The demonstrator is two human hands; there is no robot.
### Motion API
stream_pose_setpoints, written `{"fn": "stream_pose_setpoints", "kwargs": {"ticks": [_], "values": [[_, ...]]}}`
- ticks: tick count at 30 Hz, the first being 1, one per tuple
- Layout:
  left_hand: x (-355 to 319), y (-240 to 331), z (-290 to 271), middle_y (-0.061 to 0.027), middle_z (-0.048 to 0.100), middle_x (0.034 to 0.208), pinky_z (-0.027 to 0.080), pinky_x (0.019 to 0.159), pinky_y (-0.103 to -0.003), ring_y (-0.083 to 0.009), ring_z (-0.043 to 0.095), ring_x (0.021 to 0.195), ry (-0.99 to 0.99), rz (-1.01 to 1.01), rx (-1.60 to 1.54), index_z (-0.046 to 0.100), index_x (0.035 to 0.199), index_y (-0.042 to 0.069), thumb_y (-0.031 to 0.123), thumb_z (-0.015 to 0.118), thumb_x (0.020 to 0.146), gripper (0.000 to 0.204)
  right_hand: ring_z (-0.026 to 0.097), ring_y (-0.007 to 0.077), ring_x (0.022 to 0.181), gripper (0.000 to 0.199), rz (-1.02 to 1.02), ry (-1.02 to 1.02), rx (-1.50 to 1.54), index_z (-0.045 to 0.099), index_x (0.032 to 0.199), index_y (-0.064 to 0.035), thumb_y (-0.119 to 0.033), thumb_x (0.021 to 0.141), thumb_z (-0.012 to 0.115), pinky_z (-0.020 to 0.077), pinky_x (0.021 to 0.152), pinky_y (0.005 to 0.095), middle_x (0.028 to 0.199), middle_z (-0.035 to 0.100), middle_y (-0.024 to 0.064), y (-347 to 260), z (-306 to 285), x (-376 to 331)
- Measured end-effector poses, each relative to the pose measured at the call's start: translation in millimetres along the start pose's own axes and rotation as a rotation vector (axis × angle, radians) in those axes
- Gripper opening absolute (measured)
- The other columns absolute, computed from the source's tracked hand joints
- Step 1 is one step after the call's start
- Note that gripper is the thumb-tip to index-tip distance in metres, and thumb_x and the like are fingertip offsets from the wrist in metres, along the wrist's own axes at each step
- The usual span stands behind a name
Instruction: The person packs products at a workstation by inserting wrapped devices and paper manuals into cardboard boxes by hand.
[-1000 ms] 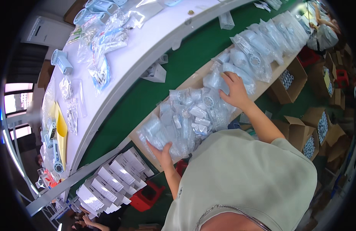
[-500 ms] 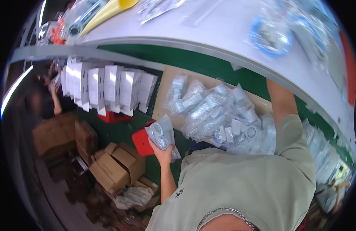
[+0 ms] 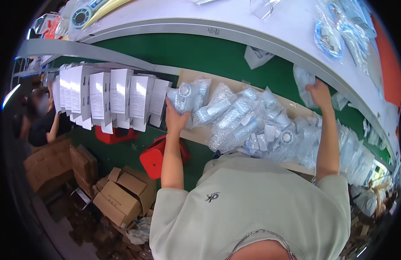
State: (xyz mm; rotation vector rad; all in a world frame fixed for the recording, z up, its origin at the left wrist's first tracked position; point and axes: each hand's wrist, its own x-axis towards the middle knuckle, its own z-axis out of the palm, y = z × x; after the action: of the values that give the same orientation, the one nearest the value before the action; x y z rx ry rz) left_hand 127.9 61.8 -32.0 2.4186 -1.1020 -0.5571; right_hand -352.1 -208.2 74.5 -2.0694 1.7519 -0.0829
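Note:
My left hand (image 3: 176,118) is closed around a bubble-wrapped pale blue device with a round grille (image 3: 184,96), at the left end of a pile. Many similar bubble-wrapped devices (image 3: 239,115) lie heaped on the beige board (image 3: 191,135) in front of me. On the right, under the shelf edge, my right hand (image 3: 320,93) grips a clear bubble-wrap bag (image 3: 303,84). Whether anything is inside that bag I cannot tell. Just left of my left hand stands a row of upright white boxes (image 3: 120,93) with their lower flaps hanging open.
A white shelf (image 3: 187,11) overhangs the board, carrying bagged blue parts (image 3: 330,37). Red stools (image 3: 152,161) and an open cardboard box (image 3: 116,203) stand on the floor at left. Another person (image 3: 43,123) is beyond the boxes. More bagged items (image 3: 356,151) lie at right.
My left hand has carried the wrapped device up and forward to the board's left end. My right hand, hidden under the shelf before, has come into view with the bubble-wrap bag.

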Motion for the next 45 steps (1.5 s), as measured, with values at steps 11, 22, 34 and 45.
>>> {"fn": "stream_pose_setpoints", "kwargs": {"ticks": [11, 22, 34, 45], "values": [[-18.1, -24.1, 2.5, -0.0249, 0.048, 0.129, 0.038, 0.1, -0.049, -0.0443, 0.048, 0.114, 0.198, 0.293, -0.137, 0.035, 0.139, -0.004, 0.022, 0.073, 0.072, 0.082, 0.063, 0.0239, 0.093, 0.049, -0.152, -0.346, 0.801, 0.054, 0.12, 0.0011, -0.031, 0.084, 0.066, 0.0486, 0.084, 0.037, 0.102, 0.066, 0.0149, -241.5, 182.9, -123.8], [-9.0, -10.0, -142.0, -0.0179, 0.056, 0.107, 0.04, 0.087, -0.046, -0.0339, 0.053, 0.095, 1.068, 0.278, 0.307, 0.057, 0.114, -0.002, 0.027, 0.075, 0.076, 0.051, 0.063, 0.0425, 0.087, 0.06, -0.318, -0.078, 0.032, 0.042, 0.123, 0.0017, -0.039, 0.085, 0.065, 0.0529, 0.071, 0.0471, 0.103, 0.059, 0.0245, -307.9, 169.4, -100.4], [13.5, -47.3, -211.2, -0.0116, 0.068, 0.084, 0.048, 0.073, -0.042, -0.0293, 0.061, 0.078, 1.172, 0.389, 0.215, 0.071, 0.096, 0.003, 0.01, 0.071, 0.081, 0.017, 0.061, 0.0352, 0.081, 0.036, -0.602, 0.166, 0.53, 0.053, 0.108, -0.0038, -0.025, 0.083, 0.067, 0.049, 0.064, 0.0433, 0.097, 0.056, 0.0151, -275.5, 148.2, -122.6], [-135.7, 120.5, -75.9, -0.0144, 0.065, 0.074, 0.051, 0.06, -0.035, -0.0284, 0.061, 0.06, 0.493, 1.026, -0.127, 0.068, 0.093, -0.003, 0.002, 0.073, 0.08, 0.015, 0.06, 0.0255, 0.107, 0.075, -0.057, -0.315, 1.665, 0.035, 0.135, 0.0052, -0.031, 0.081, 0.074, 0.0478, 0.091, 0.0344, 0.117, 0.059, 0.0208, -262.0, 123.4, -165.7]]}}
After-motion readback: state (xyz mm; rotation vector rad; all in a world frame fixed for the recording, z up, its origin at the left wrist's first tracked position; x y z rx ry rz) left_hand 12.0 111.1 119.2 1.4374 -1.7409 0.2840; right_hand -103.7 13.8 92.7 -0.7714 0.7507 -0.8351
